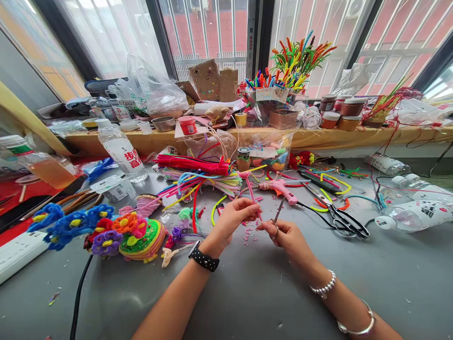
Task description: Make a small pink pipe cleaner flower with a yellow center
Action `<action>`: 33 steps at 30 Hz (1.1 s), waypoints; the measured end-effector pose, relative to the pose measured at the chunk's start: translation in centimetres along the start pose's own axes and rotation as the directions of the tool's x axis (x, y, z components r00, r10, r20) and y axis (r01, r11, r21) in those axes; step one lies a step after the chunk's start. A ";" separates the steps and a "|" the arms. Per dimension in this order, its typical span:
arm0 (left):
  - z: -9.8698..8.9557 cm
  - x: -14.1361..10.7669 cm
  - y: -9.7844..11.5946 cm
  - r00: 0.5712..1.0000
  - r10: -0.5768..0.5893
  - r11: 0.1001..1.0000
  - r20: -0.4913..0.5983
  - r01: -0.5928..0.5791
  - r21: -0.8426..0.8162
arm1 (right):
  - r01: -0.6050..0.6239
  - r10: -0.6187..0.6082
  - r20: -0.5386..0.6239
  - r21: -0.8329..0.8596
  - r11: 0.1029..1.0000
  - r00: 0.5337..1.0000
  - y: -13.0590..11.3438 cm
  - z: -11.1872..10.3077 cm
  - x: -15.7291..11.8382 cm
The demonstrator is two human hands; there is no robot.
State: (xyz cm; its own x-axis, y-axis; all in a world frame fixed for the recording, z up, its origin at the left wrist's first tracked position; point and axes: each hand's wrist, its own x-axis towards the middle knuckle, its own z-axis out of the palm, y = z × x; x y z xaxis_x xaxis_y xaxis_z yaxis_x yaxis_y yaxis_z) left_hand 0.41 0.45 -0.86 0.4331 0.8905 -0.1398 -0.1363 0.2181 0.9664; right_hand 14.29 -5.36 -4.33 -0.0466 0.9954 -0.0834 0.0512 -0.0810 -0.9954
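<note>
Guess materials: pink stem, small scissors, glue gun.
Pink stem: probably fuzzy fibre, matte, with soft-looking edges; any core is hidden.
Small scissors: likely metal, from the thin greyish blade with a dull sheen.
Glue gun: pink body likely smooth hard plastic, judging by its even colour and moulded shape.

Pink pipe cleaner: just left of the pink glue gun; the left hand hides part of it.
Small scissors: in front of the pink glue gun; the right hand covers some of the handles.
Pink scraps: in front and left of the pink glue gun, too tiny to tell apart.
White card: behind the pink glue gun, words too small to read.
Power strip: far left of the pink glue gun, cut off by the view's edge.
</note>
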 end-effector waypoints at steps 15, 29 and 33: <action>0.1 -0.1 0.2 1.000 -0.012 1.000 -0.029 0.011 -0.021 | -0.171 0.118 0.170 0.338 0.925 0.978 0.2 -0.2 0.1; 0.1 0.0 0.0 0.999 -0.026 0.995 -0.019 0.025 -0.092 | -0.171 0.106 0.184 0.388 0.906 0.977 -0.1 -0.3 0.1; -0.4 0.0 0.3 0.999 0.020 0.998 -0.047 -0.023 -0.059 | -0.072 0.038 0.160 0.214 0.974 0.986 0.1 -0.3 0.2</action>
State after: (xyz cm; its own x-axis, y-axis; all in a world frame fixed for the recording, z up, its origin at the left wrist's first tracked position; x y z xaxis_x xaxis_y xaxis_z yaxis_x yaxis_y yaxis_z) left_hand 0.03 0.70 -0.70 0.3880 0.9124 -0.1307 -0.1986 0.2212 0.9548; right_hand 14.58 -5.14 -4.47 -0.2033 0.9707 -0.1279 -0.1606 -0.1619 -0.9737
